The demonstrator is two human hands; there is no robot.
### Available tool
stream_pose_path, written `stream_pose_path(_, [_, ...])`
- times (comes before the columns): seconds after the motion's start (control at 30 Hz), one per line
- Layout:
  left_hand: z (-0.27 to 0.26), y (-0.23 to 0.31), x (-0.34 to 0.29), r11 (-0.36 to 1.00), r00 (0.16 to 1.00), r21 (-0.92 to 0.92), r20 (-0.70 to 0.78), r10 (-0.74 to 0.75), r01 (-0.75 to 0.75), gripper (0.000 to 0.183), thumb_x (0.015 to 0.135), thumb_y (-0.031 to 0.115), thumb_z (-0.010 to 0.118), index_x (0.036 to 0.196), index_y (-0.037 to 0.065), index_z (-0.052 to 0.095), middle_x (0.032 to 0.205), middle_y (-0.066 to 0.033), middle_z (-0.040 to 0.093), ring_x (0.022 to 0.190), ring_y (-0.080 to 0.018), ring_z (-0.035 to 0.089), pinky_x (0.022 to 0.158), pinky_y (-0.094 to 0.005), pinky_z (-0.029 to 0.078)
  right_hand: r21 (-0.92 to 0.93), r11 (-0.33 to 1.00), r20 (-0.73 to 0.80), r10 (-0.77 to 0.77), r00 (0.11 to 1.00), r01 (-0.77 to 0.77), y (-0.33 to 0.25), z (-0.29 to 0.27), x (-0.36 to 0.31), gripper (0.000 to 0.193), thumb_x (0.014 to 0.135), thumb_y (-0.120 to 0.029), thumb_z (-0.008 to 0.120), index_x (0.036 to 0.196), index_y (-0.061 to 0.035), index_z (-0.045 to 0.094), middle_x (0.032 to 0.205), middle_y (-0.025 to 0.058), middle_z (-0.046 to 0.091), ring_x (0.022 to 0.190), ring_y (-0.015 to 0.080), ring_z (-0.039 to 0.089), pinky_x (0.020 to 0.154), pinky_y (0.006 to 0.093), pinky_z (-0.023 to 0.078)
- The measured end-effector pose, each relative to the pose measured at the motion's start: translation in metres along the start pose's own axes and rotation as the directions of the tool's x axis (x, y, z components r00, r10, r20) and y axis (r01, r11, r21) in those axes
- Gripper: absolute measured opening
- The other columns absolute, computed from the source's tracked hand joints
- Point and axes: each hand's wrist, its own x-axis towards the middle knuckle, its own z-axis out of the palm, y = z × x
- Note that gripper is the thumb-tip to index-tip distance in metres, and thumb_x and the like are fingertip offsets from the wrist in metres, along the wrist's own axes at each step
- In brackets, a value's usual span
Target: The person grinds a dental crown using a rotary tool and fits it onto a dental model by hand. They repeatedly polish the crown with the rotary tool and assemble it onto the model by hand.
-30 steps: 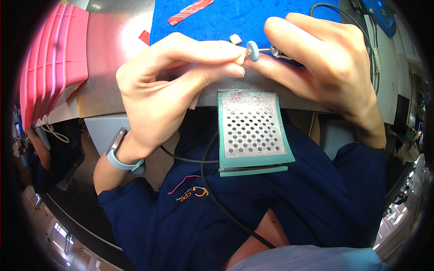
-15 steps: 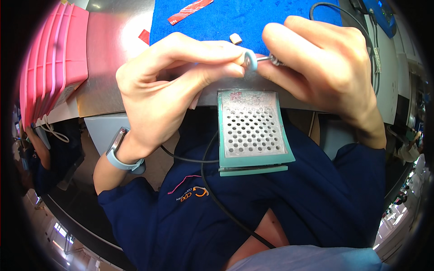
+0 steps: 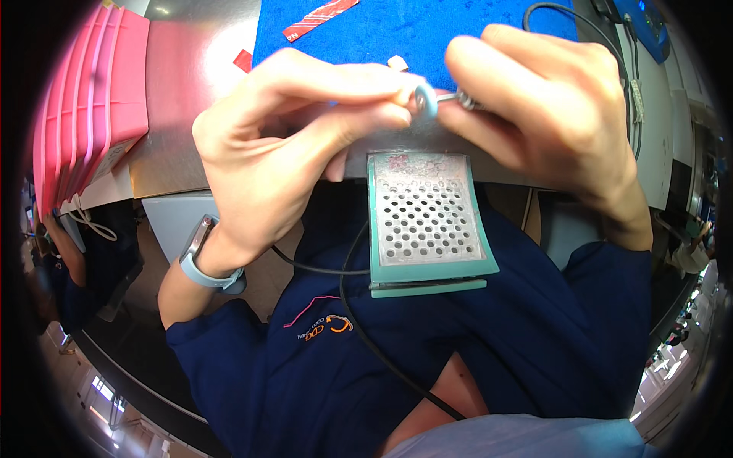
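My left hand (image 3: 267, 145) pinches a small pale blue ring (image 3: 428, 101) between thumb and index finger, over the near edge of the bench. From the right, my right hand (image 3: 542, 107) is closed round a tool with a thin metal shaft (image 3: 447, 98) and a ribbed collar. Its shaft points left and meets the ring, but I cannot tell whether it goes through. My fingers hide the rest of the tool. Below both hands, a perforated metal plate in a green frame (image 3: 427, 221) juts out from the bench edge.
A blue cloth (image 3: 427, 30) covers the far bench, bearing a small beige block (image 3: 397, 64) and a red strip (image 3: 321, 19). A red scrap (image 3: 243, 60) lies beside it. Pink stacked trays (image 3: 92, 107) stand left. A black cable (image 3: 374, 347) crosses my lap; a blue device (image 3: 645, 30) sits far right.
The ring has shifted slightly right and turned a little in my left fingers. My left hand has edged up, now partly covering the beige block. My right hand has barely moved.
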Motion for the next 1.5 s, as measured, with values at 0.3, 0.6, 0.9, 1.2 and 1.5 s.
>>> stream_pose_path(0.3, [-0.001, 0.004, 0.008, 0.99, 0.977, -0.035, -0.16, -0.141, 0.137, 0.022, 0.091, 0.001, 0.061, 0.112, -0.001, 0.055, 0.115, -0.0186, 0.066, 0.059, -0.0114, 0.062, 0.047, -0.0173, 0.042, -0.097, 0.981, -0.006, 0.168, 0.986, -0.168, 0.042, 0.019, -0.001, 0.02, 0.083, -0.02, 0.068, 0.087, -0.0026, 0.058, 0.083, 0.0131, 0.057, 0.076, 0.0296, 0.057, 0.068, 0.0368, 0.048])
stream_pose_path(0.6, [0.0, 0.008, 0.007, 0.982, 0.967, -0.054, -0.169, -0.188, 0.181, 0.02, 0.088, -0.003, 0.063, 0.107, 0.001, 0.059, 0.109, -0.0174, 0.068, 0.071, -0.0129, 0.066, 0.05, -0.018, 0.044, 0.284, 0.951, -0.07, 0.148, 0.987, -0.122, 0.003, 0.036, 0.003, 0.019, 0.078, -0.002, 0.07, 0.097, -0.0002, 0.066, 0.089, 0.0115, 0.06, 0.078, 0.0262, 0.061, 0.068, 0.0323, 0.05])
stream_pose_path(0.9, [0.0, 0.002, 0.004, 0.999, 0.992, 0.002, -0.118, -0.041, 0.042, 0.022, 0.083, -0.008, 0.067, 0.104, -0.001, 0.063, 0.1, -0.0141, 0.069, 0.074, -0.0142, 0.066, 0.053, -0.019, 0.047, 0.892, 0.302, 0.173, 0.46, 0.871, -0.336, -0.005, 0.016, 0.001, 0.02, 0.082, 0.009, 0.067, 0.102, 0.0067, 0.064, 0.097, 0.012, 0.066, 0.094, 0.0186, 0.066, 0.086, 0.0303, 0.055])
stream_pose_path(1.2, [-0.005, -0.001, 0.008, 0.987, 0.991, 0.086, -0.007, 0.134, -0.133, 0.023, 0.078, -0.013, 0.068, 0.099, -0.003, 0.066, 0.1, -0.0125, 0.067, 0.09, -0.0168, 0.065, 0.076, -0.0243, 0.052, 0.923, 0.058, 0.309, 0.478, 0.822, -0.38, -0.004, 0.022, -0.002, 0.023, 0.079, 0.01, 0.068, 0.101, 0.0056, 0.063, 0.096, 0.0111, 0.065, 0.09, 0.0175, 0.066, 0.082, 0.0277, 0.055])
stream_pose_path(1.5, [-0.01, 0.001, 0.003, 0.989, 0.994, 0.111, 0.056, 0.092, -0.097, 0.024, 0.078, -0.014, 0.067, 0.099, -0.002, 0.067, 0.106, -0.0139, 0.063, 0.093, -0.0181, 0.063, 0.079, -0.027, 0.052, 0.901, -0.019, 0.401, 0.418, 0.816, -0.433, -0.001, 0.022, -0.004, 0.025, 0.077, 0.009, 0.069, 0.101, 0.0048, 0.063, 0.093, 0.0093, 0.064, 0.087, 0.0147, 0.065, 0.081, 0.0267, 0.054])
